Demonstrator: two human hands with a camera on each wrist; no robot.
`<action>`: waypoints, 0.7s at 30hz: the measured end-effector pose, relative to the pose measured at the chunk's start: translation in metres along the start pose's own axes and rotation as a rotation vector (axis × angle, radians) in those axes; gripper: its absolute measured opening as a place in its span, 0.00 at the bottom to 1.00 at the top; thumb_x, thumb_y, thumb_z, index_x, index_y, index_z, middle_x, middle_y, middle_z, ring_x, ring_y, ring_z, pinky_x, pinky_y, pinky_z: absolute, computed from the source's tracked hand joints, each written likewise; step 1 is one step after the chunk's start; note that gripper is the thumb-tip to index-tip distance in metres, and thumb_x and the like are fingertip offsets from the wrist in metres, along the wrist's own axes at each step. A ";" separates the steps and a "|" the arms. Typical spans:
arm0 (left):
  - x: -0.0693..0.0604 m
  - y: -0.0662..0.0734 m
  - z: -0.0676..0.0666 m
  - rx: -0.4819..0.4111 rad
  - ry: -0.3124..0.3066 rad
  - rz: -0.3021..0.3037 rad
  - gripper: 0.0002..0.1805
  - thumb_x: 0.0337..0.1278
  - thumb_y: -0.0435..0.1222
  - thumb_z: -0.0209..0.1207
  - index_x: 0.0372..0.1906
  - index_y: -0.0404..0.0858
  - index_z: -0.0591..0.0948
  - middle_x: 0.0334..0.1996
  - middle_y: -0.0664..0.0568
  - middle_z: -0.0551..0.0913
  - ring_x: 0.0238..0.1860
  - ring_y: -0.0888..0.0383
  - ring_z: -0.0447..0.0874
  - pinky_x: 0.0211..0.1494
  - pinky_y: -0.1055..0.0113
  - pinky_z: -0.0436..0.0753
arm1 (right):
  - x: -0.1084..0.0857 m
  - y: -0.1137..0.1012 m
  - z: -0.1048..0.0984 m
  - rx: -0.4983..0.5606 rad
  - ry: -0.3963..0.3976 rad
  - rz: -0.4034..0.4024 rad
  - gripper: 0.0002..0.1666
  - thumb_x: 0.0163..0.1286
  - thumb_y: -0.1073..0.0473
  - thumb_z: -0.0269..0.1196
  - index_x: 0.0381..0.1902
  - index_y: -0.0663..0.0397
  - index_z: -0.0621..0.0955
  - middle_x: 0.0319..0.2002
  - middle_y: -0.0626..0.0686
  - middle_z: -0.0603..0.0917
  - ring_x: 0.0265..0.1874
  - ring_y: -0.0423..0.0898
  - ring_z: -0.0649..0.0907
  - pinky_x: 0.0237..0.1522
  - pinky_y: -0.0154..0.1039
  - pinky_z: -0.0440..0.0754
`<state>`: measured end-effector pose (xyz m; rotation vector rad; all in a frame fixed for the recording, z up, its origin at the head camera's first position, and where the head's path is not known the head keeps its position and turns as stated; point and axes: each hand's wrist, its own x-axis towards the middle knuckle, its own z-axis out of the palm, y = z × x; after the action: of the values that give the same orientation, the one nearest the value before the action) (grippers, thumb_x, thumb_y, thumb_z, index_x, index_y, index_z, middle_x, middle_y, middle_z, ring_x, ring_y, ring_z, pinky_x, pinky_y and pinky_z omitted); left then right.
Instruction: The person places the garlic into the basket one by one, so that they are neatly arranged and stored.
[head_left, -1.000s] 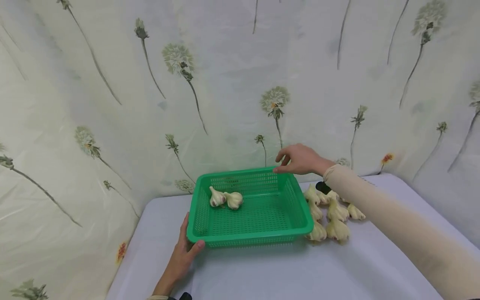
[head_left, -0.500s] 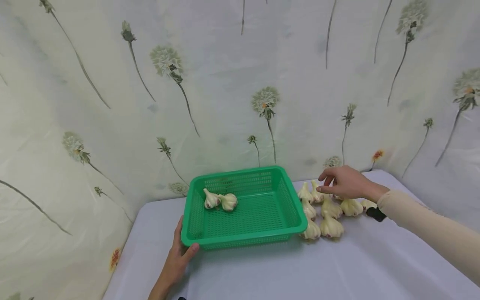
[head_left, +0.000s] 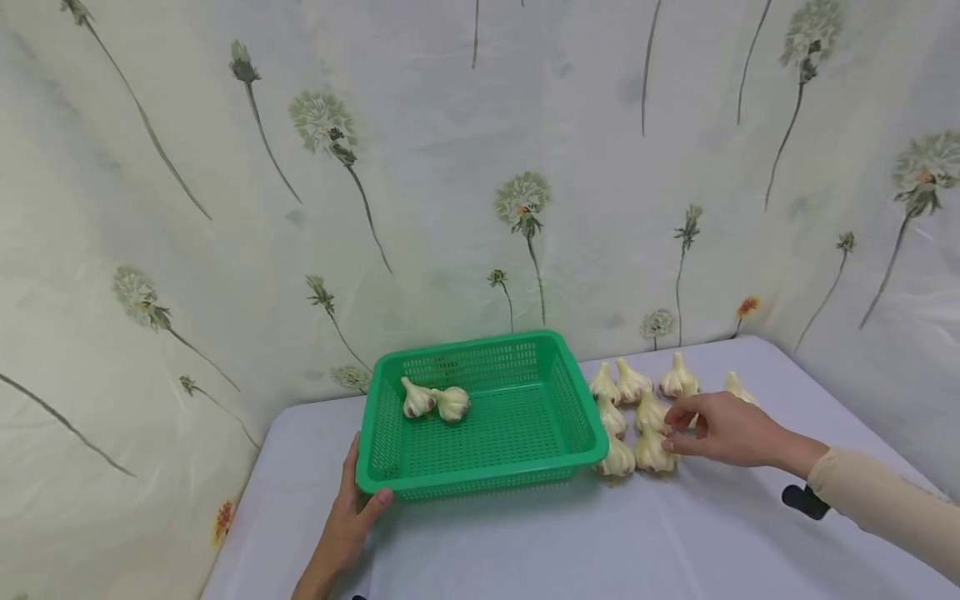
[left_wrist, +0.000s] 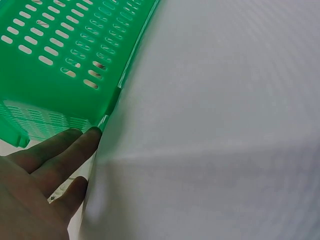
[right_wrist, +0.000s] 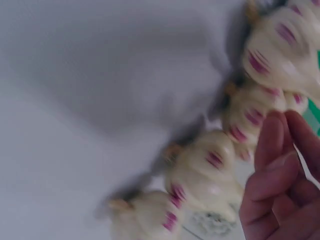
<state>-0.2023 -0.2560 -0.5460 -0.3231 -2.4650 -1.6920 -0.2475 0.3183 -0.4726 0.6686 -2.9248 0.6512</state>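
A green plastic basket (head_left: 487,479) sits on the table with two garlic bulbs (head_left: 453,405) inside, toward its left side. My left hand (head_left: 343,527) rests at the basket's front left corner, thumb by the rim; in the left wrist view its extended fingers (left_wrist: 70,157) touch the basket. Right of the basket stand several garlic bulbs (head_left: 652,451) in close rows. My right hand (head_left: 731,429) is over the near right part of this group, fingers loosely bent, thumb close to a front bulb. In the right wrist view the fingertips overlap a garlic bulb (right_wrist: 247,117); contact is unclear.
The table (head_left: 525,550) has a pale cloth. A curtain (head_left: 450,167) printed with dandelions hangs directly behind it. One garlic bulb (head_left: 738,386) stands farther right, behind my right hand. The basket's right rim overhangs the nearest bulbs.
My right hand has moved from above the basket's back right corner, right and toward me, down to the garlic bulbs. My left hand stays at the basket. The head view has shifted slightly.
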 end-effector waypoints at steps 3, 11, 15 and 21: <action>0.001 -0.001 0.000 -0.003 0.000 -0.001 0.50 0.77 0.39 0.59 0.87 0.63 0.40 0.87 0.43 0.44 0.86 0.36 0.42 0.78 0.27 0.49 | -0.009 0.001 0.013 -0.038 0.059 -0.001 0.23 0.63 0.34 0.76 0.45 0.41 0.89 0.40 0.41 0.89 0.29 0.30 0.77 0.30 0.32 0.74; 0.001 -0.002 0.000 -0.011 0.000 0.000 0.49 0.78 0.39 0.58 0.87 0.62 0.39 0.87 0.42 0.43 0.86 0.35 0.42 0.78 0.27 0.50 | -0.014 0.006 0.036 -0.038 0.105 -0.005 0.24 0.61 0.30 0.76 0.45 0.36 0.86 0.40 0.35 0.87 0.31 0.29 0.77 0.32 0.32 0.74; 0.002 -0.002 0.000 -0.019 0.002 0.001 0.50 0.78 0.39 0.58 0.88 0.56 0.39 0.87 0.42 0.44 0.86 0.35 0.42 0.79 0.27 0.49 | -0.012 0.004 0.039 0.018 0.065 0.024 0.27 0.60 0.29 0.76 0.46 0.37 0.82 0.41 0.37 0.88 0.32 0.30 0.79 0.33 0.32 0.76; 0.002 -0.002 0.000 -0.020 0.006 0.006 0.50 0.77 0.39 0.59 0.88 0.58 0.40 0.87 0.42 0.44 0.85 0.37 0.42 0.79 0.28 0.50 | -0.014 -0.002 0.045 0.100 -0.013 0.056 0.33 0.63 0.33 0.76 0.54 0.45 0.80 0.44 0.44 0.89 0.32 0.27 0.81 0.33 0.33 0.79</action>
<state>-0.2051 -0.2568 -0.5471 -0.3268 -2.4426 -1.7136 -0.2336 0.3036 -0.5150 0.6045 -2.9490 0.8071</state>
